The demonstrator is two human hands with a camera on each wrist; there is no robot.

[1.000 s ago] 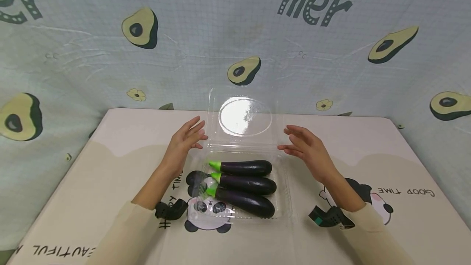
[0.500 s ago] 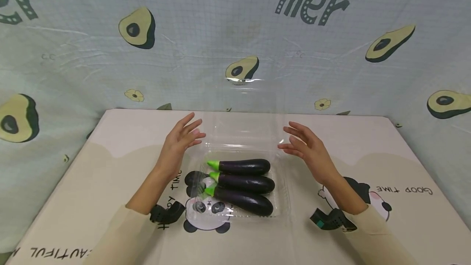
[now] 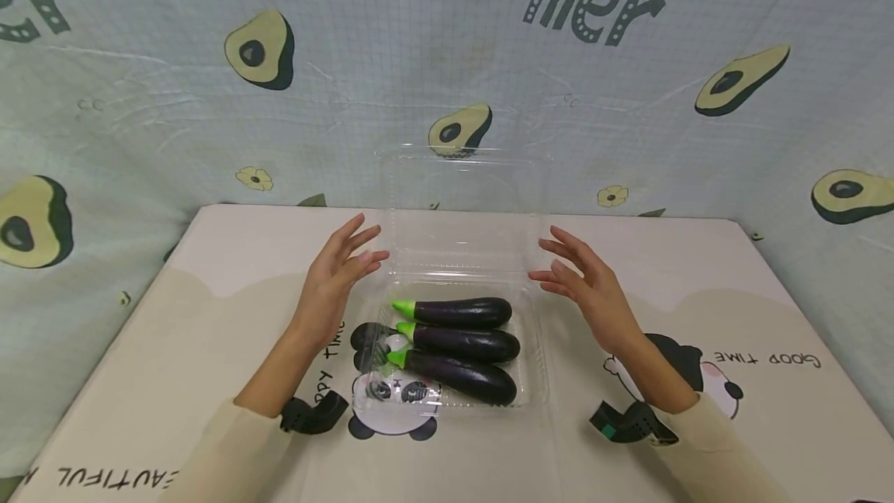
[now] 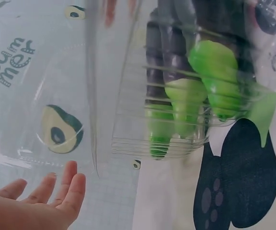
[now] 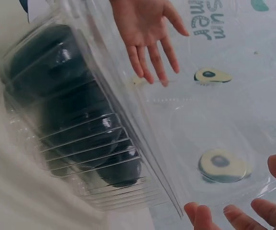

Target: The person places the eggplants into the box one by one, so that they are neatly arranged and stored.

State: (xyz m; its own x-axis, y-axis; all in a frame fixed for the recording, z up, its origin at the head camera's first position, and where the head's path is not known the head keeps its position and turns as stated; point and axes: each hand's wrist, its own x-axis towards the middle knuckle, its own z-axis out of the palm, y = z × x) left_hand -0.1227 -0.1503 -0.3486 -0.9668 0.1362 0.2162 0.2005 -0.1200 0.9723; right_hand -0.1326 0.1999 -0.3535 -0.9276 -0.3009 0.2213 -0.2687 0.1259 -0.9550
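Observation:
A clear plastic clamshell box (image 3: pixel 534 379) stands in the middle of the table with its lid (image 3: pixel 461 243) raised at the back. Inside lie three dark purple eggplants with green stem ends: a back one (image 3: pixel 464 312), a middle one (image 3: pixel 468 343) and a front one (image 3: pixel 461 376). Left of the lid hovers my left hand (image 3: pixel 331 278), fingers spread and holding nothing. My right hand (image 3: pixel 587 289) is on the lid's other side, also spread and holding nothing. In the left wrist view the green stem ends (image 4: pixel 186 105) show through the box's ribbed wall.
The pale table (image 3: pixel 209 348) has printed pandas and lettering. Behind it hangs a light curtain (image 3: pixel 377 45) with avocado prints. A black strap device (image 3: pixel 314 414) sits at the left wrist, and another strap device (image 3: pixel 632 421) at the right.
The lid's angle has changed, so the bright glare on it is gone and its top edge shows higher against the curtain. My left hand has drifted slightly left; the eggplants stay put.

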